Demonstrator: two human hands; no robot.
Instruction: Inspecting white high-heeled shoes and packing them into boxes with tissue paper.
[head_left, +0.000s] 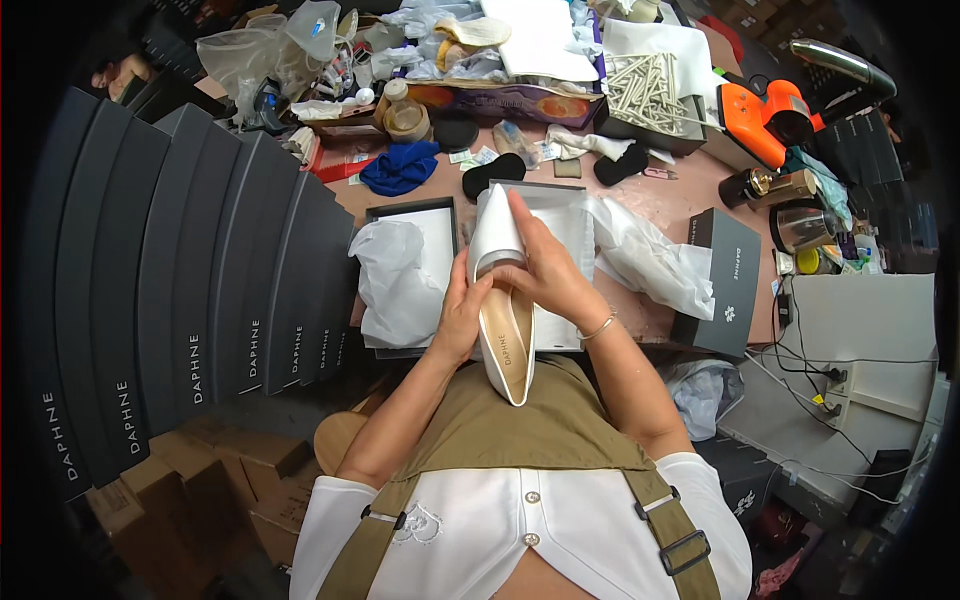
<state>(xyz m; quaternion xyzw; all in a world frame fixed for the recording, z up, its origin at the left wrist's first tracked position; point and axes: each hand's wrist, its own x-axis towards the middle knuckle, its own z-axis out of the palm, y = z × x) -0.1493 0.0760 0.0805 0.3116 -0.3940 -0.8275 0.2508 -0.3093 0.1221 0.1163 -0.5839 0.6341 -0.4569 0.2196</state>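
Note:
A white pointed-toe shoe [495, 232] with a beige insole is held in front of my apron, toe away from me and heel toward me. My left hand [461, 310] is wrapped round its left side near the opening. My right hand [552, 270] grips the right side, thumb at the opening and fingers along the toe part. Beneath the hands lies an open shoebox [556, 196] lined with white paper. Left of it, crumpled white tissue paper [388, 285] covers part of another open box [436, 212]. More tissue paper [652, 262] spreads to the right.
Tall stacks of dark shoeboxes [215, 260] rise on the left. A dark box [722, 285] leans at the right. Farther back are a blue cloth [400, 168], black pads [492, 177], a bottle [404, 115], a box of white sticks [648, 92] and an orange tool [752, 125].

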